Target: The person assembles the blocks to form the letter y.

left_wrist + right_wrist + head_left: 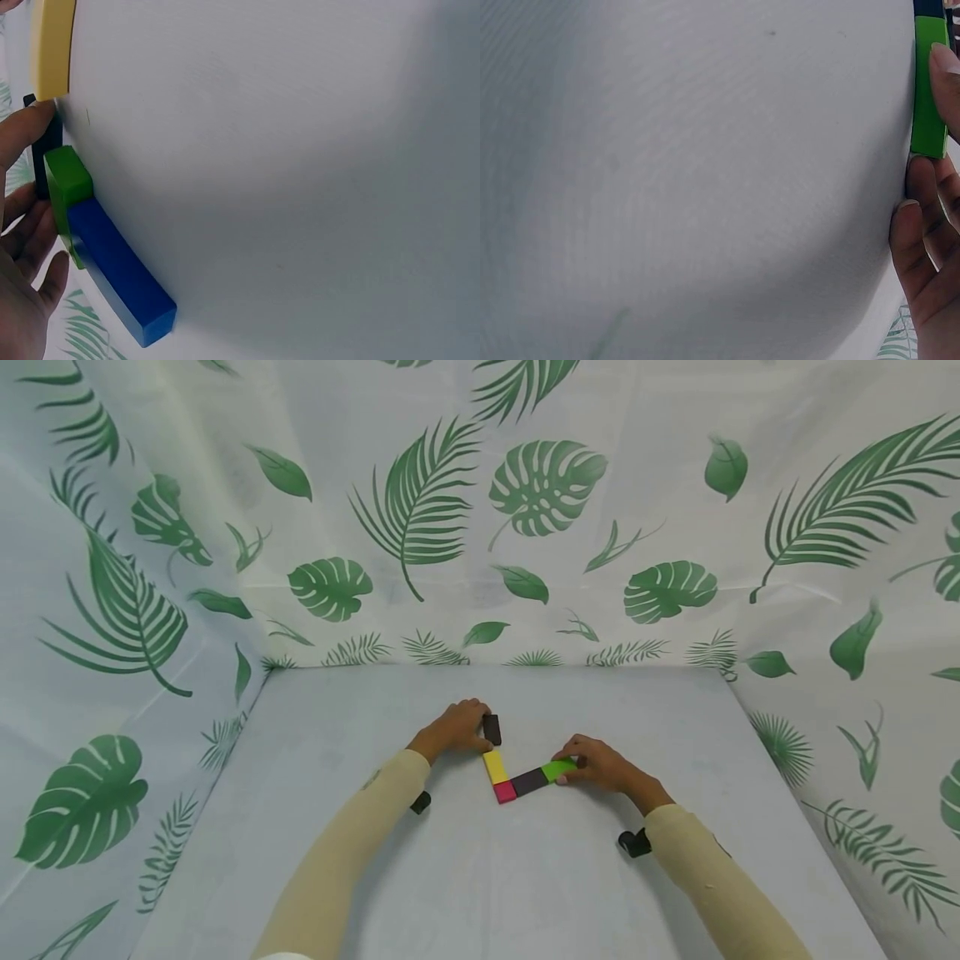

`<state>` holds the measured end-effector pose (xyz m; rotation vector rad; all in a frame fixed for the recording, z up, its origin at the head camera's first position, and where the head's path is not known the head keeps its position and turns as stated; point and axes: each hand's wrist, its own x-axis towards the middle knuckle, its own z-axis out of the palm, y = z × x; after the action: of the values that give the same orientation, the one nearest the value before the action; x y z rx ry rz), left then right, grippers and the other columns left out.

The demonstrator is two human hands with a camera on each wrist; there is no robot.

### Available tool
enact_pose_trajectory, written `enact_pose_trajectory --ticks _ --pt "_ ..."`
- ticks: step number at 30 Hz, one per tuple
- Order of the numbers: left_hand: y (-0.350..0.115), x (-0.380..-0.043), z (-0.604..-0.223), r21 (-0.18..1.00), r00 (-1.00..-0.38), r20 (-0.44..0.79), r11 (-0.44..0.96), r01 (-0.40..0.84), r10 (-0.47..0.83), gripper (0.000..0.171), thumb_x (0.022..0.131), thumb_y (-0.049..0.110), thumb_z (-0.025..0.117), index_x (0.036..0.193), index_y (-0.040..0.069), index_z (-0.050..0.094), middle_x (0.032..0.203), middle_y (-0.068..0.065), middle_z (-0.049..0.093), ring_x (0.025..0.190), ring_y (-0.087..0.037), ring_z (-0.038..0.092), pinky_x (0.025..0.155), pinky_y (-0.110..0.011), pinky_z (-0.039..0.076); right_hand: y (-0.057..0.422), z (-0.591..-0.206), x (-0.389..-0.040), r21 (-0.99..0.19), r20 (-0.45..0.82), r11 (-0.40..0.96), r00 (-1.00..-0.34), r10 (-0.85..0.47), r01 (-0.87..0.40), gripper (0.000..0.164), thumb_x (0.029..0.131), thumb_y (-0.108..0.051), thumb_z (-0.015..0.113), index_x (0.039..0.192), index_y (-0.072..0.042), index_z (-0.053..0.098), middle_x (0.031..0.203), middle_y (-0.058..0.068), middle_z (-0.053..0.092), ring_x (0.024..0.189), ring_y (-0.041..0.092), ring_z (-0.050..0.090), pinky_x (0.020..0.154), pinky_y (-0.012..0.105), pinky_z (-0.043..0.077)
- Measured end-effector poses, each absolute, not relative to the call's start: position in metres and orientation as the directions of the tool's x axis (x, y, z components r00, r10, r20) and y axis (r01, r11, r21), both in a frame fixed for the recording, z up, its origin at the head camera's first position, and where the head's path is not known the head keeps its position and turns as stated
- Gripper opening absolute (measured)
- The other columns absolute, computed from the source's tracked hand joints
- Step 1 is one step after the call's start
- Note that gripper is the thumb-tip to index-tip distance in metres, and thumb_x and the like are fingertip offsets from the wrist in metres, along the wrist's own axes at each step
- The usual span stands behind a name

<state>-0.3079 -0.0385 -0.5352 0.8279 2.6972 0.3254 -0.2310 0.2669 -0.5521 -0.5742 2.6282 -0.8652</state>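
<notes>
Several coloured blocks form a bent row on the white tabletop. My left hand (456,727) pinches a dark block (492,730) at the row's far end, thumb toward the yellow block (496,767). Beside that dark block, the left wrist view shows a green block (70,169) and a long blue block (124,274), both hidden by the hand from above. At the corner lies a pinkish-red block (506,792), followed rightward by a dark purple block (530,782). A bright green block (556,769) ends this side, gripped between the thumb and fingers of my right hand (600,764).
White sheets with green leaf prints (547,489) hang behind and along both sides of the tabletop (480,885). A small black device sits at each wrist, the right one (634,843) showing more fully than the left one (421,802).
</notes>
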Motion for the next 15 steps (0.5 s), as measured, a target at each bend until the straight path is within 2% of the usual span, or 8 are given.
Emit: enact_pose_trajectory --ticks 7,15 --pt "-0.045 -0.306 -0.535 0.314 -0.810 -0.217 0.824 0.471 0.545 0.070 0.089 0.049 0.073 0.141 0.006 0.052 0.137 -0.011 0.056 0.128 -0.027 0.051 0.112 -0.045 0.038 0.266 -0.551 -0.231 -0.617 -0.178 0.743 -0.873 -0.454 -0.260 0.039 0.083 -0.034 0.082 0.118 -0.019 0.074 0.107 -0.003 0.061 0.092 0.016 0.053 0.082 0.033 0.046" --pt "-0.050 -0.304 -0.540 0.302 -0.818 -0.165 0.817 0.490 0.552 0.076 0.089 0.051 0.072 0.145 0.005 0.049 0.138 -0.013 0.055 0.127 -0.027 0.051 0.111 -0.042 0.041 0.266 -0.550 -0.231 -0.622 -0.176 0.739 -0.874 -0.453 -0.258 0.039 0.084 -0.033 0.081 0.119 -0.018 0.074 0.107 -0.002 0.061 0.093 0.016 0.052 0.082 0.033 0.046"
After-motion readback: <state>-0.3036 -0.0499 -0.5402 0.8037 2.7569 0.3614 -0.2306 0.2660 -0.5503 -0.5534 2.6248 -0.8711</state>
